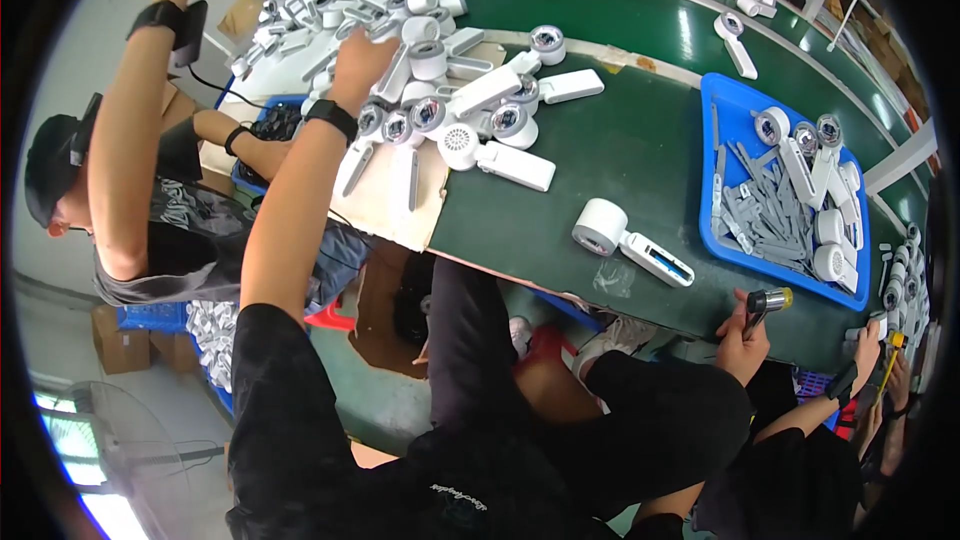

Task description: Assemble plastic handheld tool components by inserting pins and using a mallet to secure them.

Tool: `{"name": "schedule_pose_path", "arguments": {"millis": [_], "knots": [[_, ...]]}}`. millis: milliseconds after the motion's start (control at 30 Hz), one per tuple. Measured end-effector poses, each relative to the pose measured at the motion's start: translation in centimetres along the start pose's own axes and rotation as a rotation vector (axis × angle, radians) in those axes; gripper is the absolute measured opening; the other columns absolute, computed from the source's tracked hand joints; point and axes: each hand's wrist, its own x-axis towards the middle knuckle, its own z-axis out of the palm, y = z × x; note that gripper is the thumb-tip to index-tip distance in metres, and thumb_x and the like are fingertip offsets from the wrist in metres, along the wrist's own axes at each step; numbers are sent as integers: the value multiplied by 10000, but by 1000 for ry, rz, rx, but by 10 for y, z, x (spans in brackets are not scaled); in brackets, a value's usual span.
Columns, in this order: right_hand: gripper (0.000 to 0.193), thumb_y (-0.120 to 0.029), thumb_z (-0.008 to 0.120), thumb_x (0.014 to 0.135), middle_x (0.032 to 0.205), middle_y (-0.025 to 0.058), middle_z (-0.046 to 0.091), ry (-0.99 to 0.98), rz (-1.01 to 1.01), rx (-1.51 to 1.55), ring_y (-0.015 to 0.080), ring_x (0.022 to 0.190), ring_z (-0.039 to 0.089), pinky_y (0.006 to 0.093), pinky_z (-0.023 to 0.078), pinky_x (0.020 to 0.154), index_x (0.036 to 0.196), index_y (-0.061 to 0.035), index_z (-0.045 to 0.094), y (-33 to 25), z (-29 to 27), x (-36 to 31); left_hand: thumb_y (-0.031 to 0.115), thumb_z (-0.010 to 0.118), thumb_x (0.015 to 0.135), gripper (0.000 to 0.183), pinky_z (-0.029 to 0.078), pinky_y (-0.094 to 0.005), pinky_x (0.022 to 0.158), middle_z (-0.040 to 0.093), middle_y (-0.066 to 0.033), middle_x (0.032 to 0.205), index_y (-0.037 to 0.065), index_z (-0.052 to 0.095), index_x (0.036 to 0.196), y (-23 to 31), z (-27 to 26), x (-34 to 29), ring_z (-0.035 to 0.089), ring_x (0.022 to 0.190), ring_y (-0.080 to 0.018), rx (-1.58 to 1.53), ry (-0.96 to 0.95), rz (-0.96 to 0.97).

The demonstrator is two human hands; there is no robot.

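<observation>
My left hand [362, 68], a dark band round its wrist, reaches far forward into a heap of white handheld fans [428, 60]. Its fingers curl against the handle of one white handheld fan [393, 74]; fingertips are partly hidden. At the near right table edge my right hand [742, 345] grips a small hammer [768, 302] with a silver head and a yellow end. Between the hands lies a single fan [602, 228], the open side of its handle showing blue inside. Another fan [460, 145] turns its perforated round face up.
A blue tray [708, 170] at right holds grey strips [765, 205] and several fans. Behind it curves a green conveyor [600, 5] carrying a lone fan [735, 43]. Co-workers sit left and right; one at right has a hand [866, 350] near the table edge. Cardboard [425, 205] covers the table's left part.
</observation>
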Motion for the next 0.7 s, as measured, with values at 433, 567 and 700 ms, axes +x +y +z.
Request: {"name": "schedule_pose_path", "arguments": {"millis": [433,567,700], "knots": [[295,-177,561,1077,676,-48,519,0,50,-12,32,631,420,212,302,608,1293,-16,682,11,-7,4,126,589,998,556,509,-303,856,534,-228,1502,-41,460,1512,139,-117,-251,668,985,-173,-898,-212,73],[308,-140,537,1086,689,-42,523,-32,-115,102,30,614,411,199,280,597,1342,-7,646,49,-16,15,-3,611,1001,478,516,-283,897,565,-159,1457,-15,488,1462,104,-114,-323,658,996,-131,-1113,-272,72],[310,-98,510,1085,721,-34,529,-52,14,74,29,648,420,188,321,664,1341,24,636,34,-15,11,24,605,1003,341,531,-266,741,710,-45,987,6,605,1343,59,-75,-379,656,856,-94,-745,-390,-385]]}}
